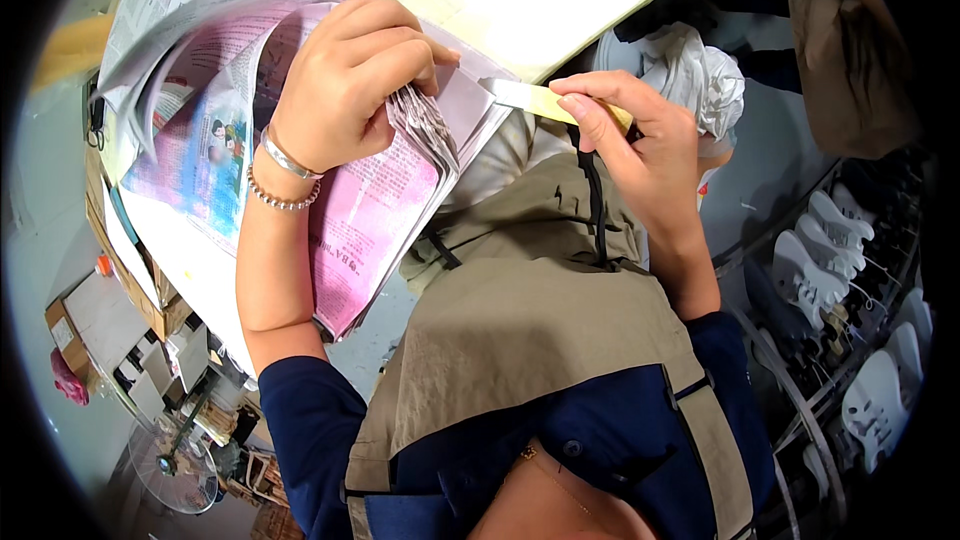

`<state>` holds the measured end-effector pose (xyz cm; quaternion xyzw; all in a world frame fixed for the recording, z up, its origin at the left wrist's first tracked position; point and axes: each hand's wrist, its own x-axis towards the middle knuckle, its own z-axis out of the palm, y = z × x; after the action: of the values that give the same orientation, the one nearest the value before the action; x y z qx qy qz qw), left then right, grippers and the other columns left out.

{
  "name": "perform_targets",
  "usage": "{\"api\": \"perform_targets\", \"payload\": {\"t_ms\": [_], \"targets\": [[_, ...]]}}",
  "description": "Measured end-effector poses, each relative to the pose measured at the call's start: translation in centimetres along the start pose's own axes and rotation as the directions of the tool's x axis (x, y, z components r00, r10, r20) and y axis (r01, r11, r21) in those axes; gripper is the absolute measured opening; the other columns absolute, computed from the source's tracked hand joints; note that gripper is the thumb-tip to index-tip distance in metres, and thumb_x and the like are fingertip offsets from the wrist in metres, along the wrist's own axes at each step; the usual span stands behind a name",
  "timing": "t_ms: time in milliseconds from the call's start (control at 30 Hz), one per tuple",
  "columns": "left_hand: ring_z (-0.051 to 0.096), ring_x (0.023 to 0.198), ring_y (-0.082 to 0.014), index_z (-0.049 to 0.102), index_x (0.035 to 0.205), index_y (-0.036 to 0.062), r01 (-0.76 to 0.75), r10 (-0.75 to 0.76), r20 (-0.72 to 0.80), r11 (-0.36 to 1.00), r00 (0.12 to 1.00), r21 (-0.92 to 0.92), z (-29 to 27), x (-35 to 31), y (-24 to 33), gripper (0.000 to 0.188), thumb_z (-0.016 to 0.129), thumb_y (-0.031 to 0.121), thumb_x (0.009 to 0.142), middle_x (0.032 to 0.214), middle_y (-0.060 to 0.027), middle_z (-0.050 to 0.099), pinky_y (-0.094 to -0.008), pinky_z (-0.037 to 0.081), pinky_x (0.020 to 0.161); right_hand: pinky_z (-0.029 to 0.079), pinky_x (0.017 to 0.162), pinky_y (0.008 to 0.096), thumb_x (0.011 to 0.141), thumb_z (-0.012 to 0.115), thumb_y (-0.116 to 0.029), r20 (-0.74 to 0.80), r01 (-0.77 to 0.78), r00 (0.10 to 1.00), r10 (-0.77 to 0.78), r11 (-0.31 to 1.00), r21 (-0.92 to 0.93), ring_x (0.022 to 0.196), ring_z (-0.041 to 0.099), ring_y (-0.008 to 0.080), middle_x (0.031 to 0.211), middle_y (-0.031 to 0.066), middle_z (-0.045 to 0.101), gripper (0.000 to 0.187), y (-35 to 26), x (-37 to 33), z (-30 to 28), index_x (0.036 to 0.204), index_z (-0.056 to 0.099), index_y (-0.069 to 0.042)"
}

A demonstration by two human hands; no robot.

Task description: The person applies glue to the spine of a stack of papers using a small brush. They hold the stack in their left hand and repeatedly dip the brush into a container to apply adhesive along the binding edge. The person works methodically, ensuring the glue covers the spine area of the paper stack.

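My left hand (345,80), with a bracelet and a beaded band at its wrist, is closed over a thick bunch of small layered pieces (425,130) with crinkled edges; what they are made of is hard to tell. It rests on a stack of printed newspaper (375,210), pink-tinted on top. Between thumb and fingers, my right hand (640,130) holds a flat blade with a yellow handle (555,103). Its pale tip points left, by the edge of the stack and close to the left fingertips. Curled newspaper sheets (200,130) lie left of my left hand.
A pale yellow tabletop (560,0) extends beyond the newspaper. White crumpled cloth or plastic (700,80) sits at the right. Racks with several white shoe-shaped pieces (800,265) stand at far right. A fan (170,462) and boxes are at lower left. Another person's brown clothing (845,70) shows at upper right.
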<state>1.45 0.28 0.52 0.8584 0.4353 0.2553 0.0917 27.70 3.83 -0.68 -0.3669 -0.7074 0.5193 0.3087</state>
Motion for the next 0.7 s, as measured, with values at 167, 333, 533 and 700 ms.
{"api": "perform_targets", "payload": {"t_ms": [167,333,533,700], "targets": [[0.057,0.078,-0.0262,0.051,0.067,0.0069,-0.002,0.002,-0.011,0.999,1.0,0.036,0.01,0.13,0.23,0.017,0.065,0.01,0.057,0.089,-0.0049,0.072,-0.0353,0.045,0.069,0.047,0.054,0.0214,0.09,0.063,-0.004,0.003,-0.002,1.0,0.002,1.0,-0.003,0.059,0.061,0.0087,0.081,0.0058,0.069,0.012,-0.25,-0.03,0.03,0.099,0.069,0.0],[0.059,0.076,-0.0247,0.061,0.074,0.0063,-0.011,0.012,-0.059,1.0,0.998,0.019,-0.13,0.45,0.7,0.02,0.06,-0.006,0.058,0.07,-0.0043,0.057,-0.0343,0.046,0.068,0.047,0.054,0.0216,0.09,0.063,-0.004,0.002,-0.002,1.0,0.002,1.0,0.001,0.059,0.06,0.0087,0.082,0.0058,0.069,0.011,-0.14,-0.08,0.09,0.099,0.069,0.0],[0.059,0.076,-0.0248,0.061,0.073,0.0065,-0.006,0.008,-0.065,1.0,0.998,0.02,-0.24,0.45,0.71,0.018,0.061,-0.005,0.058,0.07,-0.0051,0.057,-0.0341,0.046,0.068,0.047,0.054,0.022,0.09,0.063,-0.005,0.001,-0.025,1.0,0.025,1.0,-0.005,0.059,0.061,0.0088,0.082,0.0059,0.069,0.012,-0.2,-0.02,0.22,0.099,0.069,-0.001],[0.059,0.075,-0.0248,0.058,0.07,0.0072,-0.011,0.012,-0.058,1.0,0.998,0.014,-0.16,0.23,0.49,0.014,0.063,0.001,0.058,0.075,-0.0046,0.061,-0.0343,0.046,0.068,0.047,0.054,0.0227,0.09,0.063,-0.005,0.004,-0.028,1.0,0.028,0.999,-0.026,0.059,0.06,0.0084,0.079,0.0059,0.069,0.012,-0.15,0.07,0.21,0.1,0.068,-0.001]]}}
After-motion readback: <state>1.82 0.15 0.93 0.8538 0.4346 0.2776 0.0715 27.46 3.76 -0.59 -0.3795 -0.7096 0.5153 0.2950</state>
